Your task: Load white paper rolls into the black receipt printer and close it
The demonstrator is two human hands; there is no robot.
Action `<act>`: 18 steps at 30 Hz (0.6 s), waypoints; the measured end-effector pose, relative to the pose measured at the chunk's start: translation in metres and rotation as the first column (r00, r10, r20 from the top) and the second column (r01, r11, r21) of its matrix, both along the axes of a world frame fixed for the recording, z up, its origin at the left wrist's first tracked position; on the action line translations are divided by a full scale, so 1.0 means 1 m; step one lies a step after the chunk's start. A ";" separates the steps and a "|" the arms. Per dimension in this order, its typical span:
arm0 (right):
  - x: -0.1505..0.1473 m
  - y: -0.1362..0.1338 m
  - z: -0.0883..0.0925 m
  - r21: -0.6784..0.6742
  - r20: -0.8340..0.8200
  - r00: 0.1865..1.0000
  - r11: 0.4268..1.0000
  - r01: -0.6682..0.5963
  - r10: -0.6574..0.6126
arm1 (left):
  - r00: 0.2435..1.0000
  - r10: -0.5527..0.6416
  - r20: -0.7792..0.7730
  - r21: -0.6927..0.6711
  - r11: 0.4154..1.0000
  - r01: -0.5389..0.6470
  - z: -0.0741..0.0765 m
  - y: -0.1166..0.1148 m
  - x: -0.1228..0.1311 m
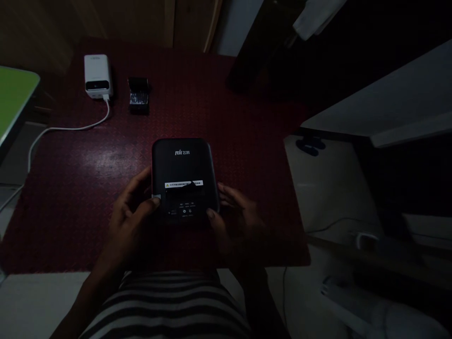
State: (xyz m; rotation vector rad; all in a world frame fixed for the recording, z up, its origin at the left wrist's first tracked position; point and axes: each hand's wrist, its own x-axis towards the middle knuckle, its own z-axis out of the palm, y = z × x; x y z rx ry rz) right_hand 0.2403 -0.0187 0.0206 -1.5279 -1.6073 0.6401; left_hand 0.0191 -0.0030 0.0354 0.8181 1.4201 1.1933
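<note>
A black receipt printer (183,167) with rounded corners and a pale brand mark lies on the dark red tabletop (233,141) in front of me. Across its lid runs a white label strip with a jagged dark shape over part of it, and small buttons and icons sit below. My left hand (129,214) is closed around its left side, the thumb on the upper edge beside a small grey tab. My right hand (240,221) grips the lower right side, thumb on the corner. Dim light hides the right hand's palm.
A white power bank (97,70) stands at the back left, its white cable (76,128) running off the table. Beside it lies a small black object (139,96) with a shiny middle. A green tabletop (16,96) juts in at left. Dark slippers (310,145) lie on the floor.
</note>
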 end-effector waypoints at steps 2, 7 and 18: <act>0.002 0.001 -0.004 0.010 -0.029 1.000 1.000 -0.012 0.012 | 1.000 0.009 -0.004 -0.002 1.000 -0.009 -0.001 -0.001 0.001; 0.002 0.002 -0.008 -0.043 -0.044 0.999 0.999 -0.010 0.008 | 0.996 0.065 -0.054 0.002 0.998 -0.065 -0.003 -0.003 0.005; 0.003 0.008 0.017 -0.020 0.168 0.986 1.000 0.014 -0.011 | 0.981 -0.071 -0.181 0.226 0.968 0.112 -0.030 -0.008 -0.007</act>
